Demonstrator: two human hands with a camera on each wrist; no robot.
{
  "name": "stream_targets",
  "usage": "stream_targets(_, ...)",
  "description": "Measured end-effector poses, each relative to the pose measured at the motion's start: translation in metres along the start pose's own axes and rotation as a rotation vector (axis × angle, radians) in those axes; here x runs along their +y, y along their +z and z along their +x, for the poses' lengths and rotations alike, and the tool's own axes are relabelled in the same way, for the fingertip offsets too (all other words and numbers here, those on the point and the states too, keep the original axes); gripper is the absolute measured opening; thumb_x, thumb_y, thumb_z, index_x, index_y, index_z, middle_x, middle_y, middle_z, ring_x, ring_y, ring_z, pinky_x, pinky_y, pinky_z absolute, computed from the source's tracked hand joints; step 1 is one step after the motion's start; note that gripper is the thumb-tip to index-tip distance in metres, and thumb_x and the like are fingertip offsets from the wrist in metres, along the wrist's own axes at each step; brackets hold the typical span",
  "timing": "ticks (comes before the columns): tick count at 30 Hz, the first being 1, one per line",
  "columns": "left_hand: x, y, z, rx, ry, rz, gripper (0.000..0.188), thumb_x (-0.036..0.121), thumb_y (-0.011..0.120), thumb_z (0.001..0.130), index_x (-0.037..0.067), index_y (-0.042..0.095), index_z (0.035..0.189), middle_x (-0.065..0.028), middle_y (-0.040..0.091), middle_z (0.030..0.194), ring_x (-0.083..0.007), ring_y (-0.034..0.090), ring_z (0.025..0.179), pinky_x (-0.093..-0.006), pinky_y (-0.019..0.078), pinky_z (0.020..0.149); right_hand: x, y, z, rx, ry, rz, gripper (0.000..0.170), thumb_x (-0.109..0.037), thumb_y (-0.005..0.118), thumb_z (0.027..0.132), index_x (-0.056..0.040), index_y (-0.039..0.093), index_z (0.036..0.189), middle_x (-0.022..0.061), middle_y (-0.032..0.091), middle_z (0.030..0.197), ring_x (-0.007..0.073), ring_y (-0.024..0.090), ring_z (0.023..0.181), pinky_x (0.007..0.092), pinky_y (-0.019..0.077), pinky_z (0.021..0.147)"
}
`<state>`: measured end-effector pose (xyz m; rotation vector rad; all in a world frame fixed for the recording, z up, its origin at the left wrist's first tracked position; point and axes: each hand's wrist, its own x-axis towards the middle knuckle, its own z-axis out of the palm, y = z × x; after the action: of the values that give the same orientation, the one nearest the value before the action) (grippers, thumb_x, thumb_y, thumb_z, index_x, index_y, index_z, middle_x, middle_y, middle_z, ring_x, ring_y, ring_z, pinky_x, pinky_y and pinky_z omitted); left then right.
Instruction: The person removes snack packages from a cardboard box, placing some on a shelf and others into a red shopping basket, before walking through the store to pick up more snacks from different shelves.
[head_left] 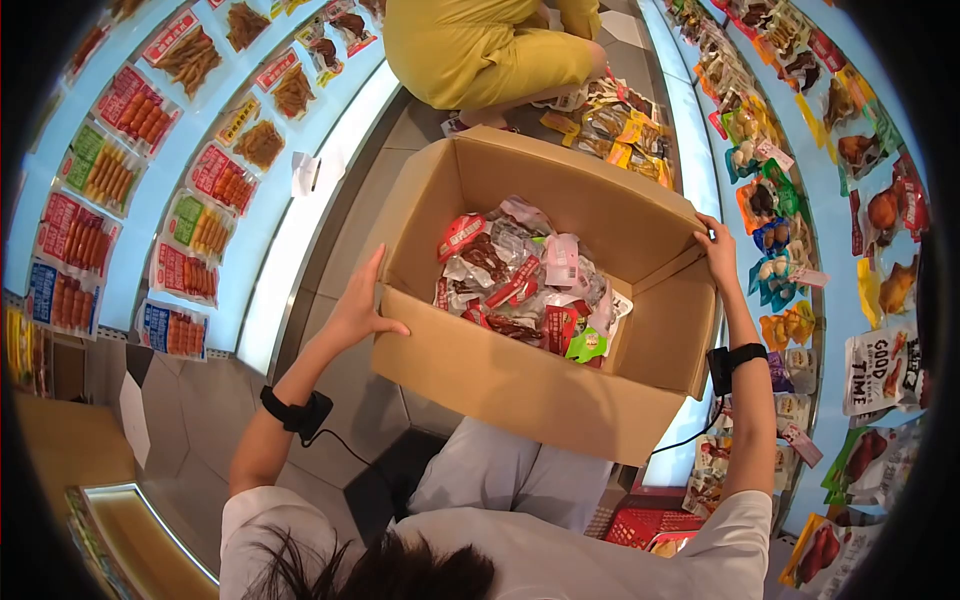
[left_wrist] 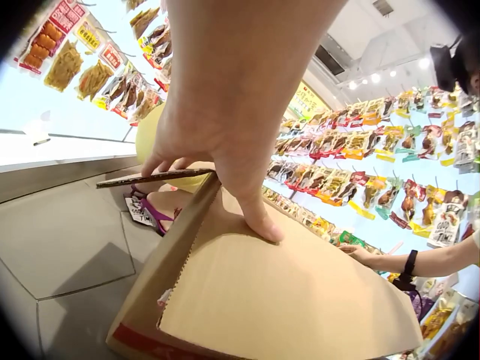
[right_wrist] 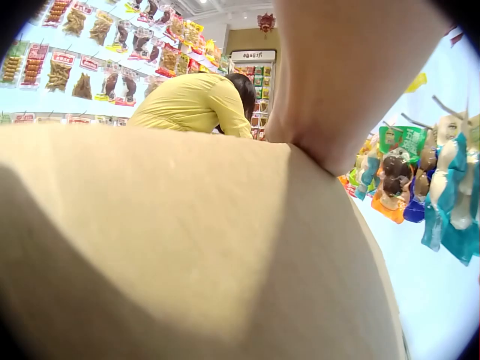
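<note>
An open cardboard box (head_left: 530,390) is tilted in front of the person's knees, its flaps folded outward. Inside lies a heap of vacuum-packed snacks (head_left: 485,258) in red, clear and green wrapping. At the box's near left corner my left hand (head_left: 352,308) holds it, thumb over the front flap and fingers along the left side. The left wrist view shows that thumb (left_wrist: 264,225) lying on the cardboard. My right hand (head_left: 716,252) grips the right rim with fingers bent over the edge. A broad flap (right_wrist: 150,225) hides most of those fingers in the right wrist view.
Lit racks of hanging snack packs (head_left: 200,235) line the left side, and more packs (head_left: 785,240) hang on the right. A person in yellow (head_left: 480,60) crouches beyond the box, beside packs (head_left: 620,125) on the floor. A red basket (head_left: 640,530) stands at lower right.
</note>
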<state>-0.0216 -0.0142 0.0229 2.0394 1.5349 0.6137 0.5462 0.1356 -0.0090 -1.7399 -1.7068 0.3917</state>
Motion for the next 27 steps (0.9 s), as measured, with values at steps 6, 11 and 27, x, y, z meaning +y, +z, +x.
stream_targets(6,0.001,-0.001,-0.011,0.023,-0.025,0.168,0.111,0.042,0.08,0.05,0.007,0.019,0.136,-0.0208,0.019,0.138,-0.0363,0.02,0.128,-0.0429,0.0228,0.104,0.008,0.003,0.003,-0.01,-0.037,-0.008,0.044,-0.013,0.068,0.07,-0.011,0.055,0.113,0.0145,0.056,0.1,0.0291,0.053,0.094,0.0346,0.0419,0.082)
stream_targets(11,0.004,-0.006,-0.015,0.028,-0.006,0.195,0.104,0.042,0.078,0.053,0.007,0.023,0.135,-0.0216,0.019,0.137,-0.0365,0.02,0.128,-0.0428,0.0232,0.104,0.002,0.001,0.001,-0.019,-0.027,-0.029,0.043,-0.017,0.068,0.071,-0.0104,0.055,0.111,0.0161,0.056,0.099,0.0302,0.052,0.095,0.0357,0.0409,0.083)
stream_targets(27,0.023,-0.02,-0.019,0.0,0.081,0.305,0.087,0.034,0.074,0.063,0.009,0.029,0.133,-0.0173,0.022,0.138,-0.0317,0.02,0.129,-0.0391,0.0216,0.105,-0.005,-0.001,-0.003,-0.022,-0.061,-0.07,0.036,-0.031,0.054,0.085,-0.0079,0.054,0.112,0.0169,0.057,0.099,0.0283,0.052,0.093,0.0344,0.0402,0.083)
